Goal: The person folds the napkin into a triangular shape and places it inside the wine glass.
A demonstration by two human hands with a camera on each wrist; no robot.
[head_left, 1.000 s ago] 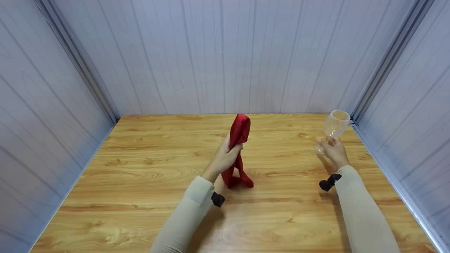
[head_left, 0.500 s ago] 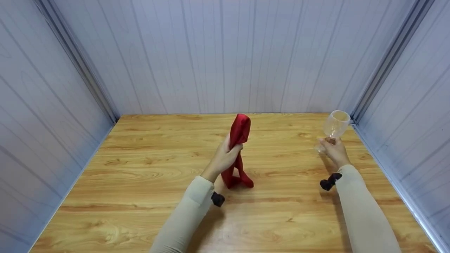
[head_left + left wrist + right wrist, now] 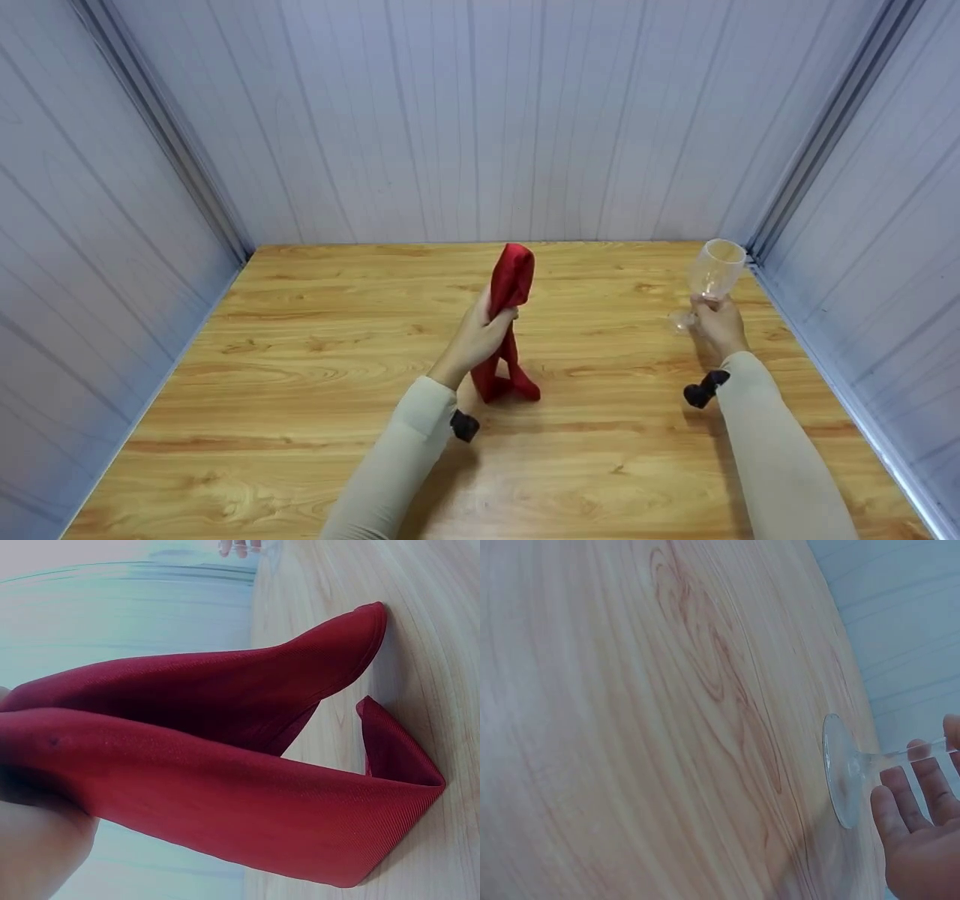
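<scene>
My left hand point(image 3: 472, 337) grips a red cloth napkin point(image 3: 513, 274), bunched upright near the middle of the table. Its top folds over above the fist, and its lower ends fan out down at the tabletop. Close up in the left wrist view, the napkin point(image 3: 225, 780) shows two long folds with a turned corner. At the far right, my right hand point(image 3: 723, 328) holds a clear wine glass point(image 3: 716, 274) by the stem, just under the bowl. The glass leans slightly, bowl up. In the right wrist view its round foot point(image 3: 841, 772) is near the wood, lower fingers point(image 3: 889, 821) spread loosely beside the stem.
The wood-grain table point(image 3: 300, 360) is enclosed by a pale panelled back wall point(image 3: 480, 120) and side walls. The right wall point(image 3: 885, 247) runs close beside the glass and right arm. Dark wrist devices sit under both cuffs.
My right fingers have closed in around the glass stem, and the glass has dipped and tilted slightly, showing more of its foot. The left hand and napkin are almost still.
</scene>
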